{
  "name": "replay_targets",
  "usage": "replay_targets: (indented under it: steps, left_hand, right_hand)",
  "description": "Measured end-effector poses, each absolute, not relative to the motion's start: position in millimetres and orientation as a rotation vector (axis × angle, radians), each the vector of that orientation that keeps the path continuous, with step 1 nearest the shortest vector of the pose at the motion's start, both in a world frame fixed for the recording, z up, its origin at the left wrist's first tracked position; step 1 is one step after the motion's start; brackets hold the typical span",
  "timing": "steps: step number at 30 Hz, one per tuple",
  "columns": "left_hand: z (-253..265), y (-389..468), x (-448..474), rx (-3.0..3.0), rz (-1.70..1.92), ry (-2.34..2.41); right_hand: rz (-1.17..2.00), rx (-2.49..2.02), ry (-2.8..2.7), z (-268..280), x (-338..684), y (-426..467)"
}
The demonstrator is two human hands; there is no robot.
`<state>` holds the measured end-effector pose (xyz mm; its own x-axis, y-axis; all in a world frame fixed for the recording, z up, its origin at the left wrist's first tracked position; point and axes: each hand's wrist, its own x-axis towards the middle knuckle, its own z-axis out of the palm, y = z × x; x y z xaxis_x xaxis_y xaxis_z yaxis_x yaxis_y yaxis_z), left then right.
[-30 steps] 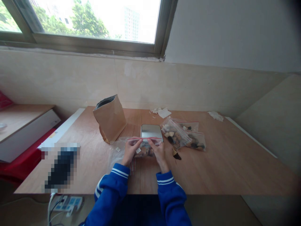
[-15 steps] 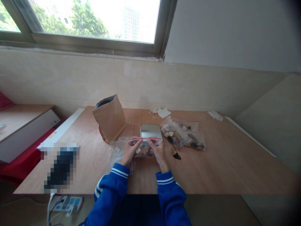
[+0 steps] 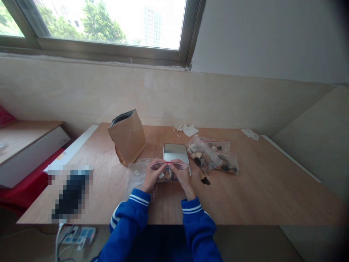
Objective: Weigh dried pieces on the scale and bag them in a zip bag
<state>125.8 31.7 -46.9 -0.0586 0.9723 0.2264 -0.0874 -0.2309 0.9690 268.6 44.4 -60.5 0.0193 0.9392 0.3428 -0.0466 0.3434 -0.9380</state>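
A clear zip bag (image 3: 169,177) with a red-edged top and brown and pale pieces inside is between my hands. My left hand (image 3: 153,175) pinches the zip edge from the left, thumb toward the middle. Gripping the same edge from the right is my right hand (image 3: 182,175); the two thumbs nearly meet at the centre. Just behind the bag lies a flat scale with a shiny top (image 3: 176,152), partly covered by my hands. More clear plastic bags (image 3: 135,178) lie flat under and beside my left hand.
Several filled zip bags (image 3: 204,157) are heaped right of the scale, with a loose dark-and-tan piece (image 3: 204,179) in front. A brown paper pouch (image 3: 128,136) stands open-topped at back left. White scraps (image 3: 190,130) lie near the wall. A power strip (image 3: 79,234) sits below the table.
My thumbs have come closer together at the middle of the zip edge, which now bows a little instead of running straight. The other things have stayed in place.
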Motion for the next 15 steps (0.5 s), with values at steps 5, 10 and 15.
replay_targets:
  steps: [5, 10, 15]
  left_hand:
    - [-52.2, 32.9, 125.4, 1.314, 1.444, 1.063]
    - [-54.6, 34.0, 125.3, 1.341, 1.466, 1.066]
    - [-51.6, 33.1, 125.7, 1.313, 1.447, 1.068]
  right_hand:
    - [0.951, -0.924, -1.310, -60.8, 268.4, 44.7]
    - [0.942, -0.923, -1.305, -61.5, 268.2, 44.2]
    - [0.959, -0.934, -1.263, -58.9, 265.0, 43.1]
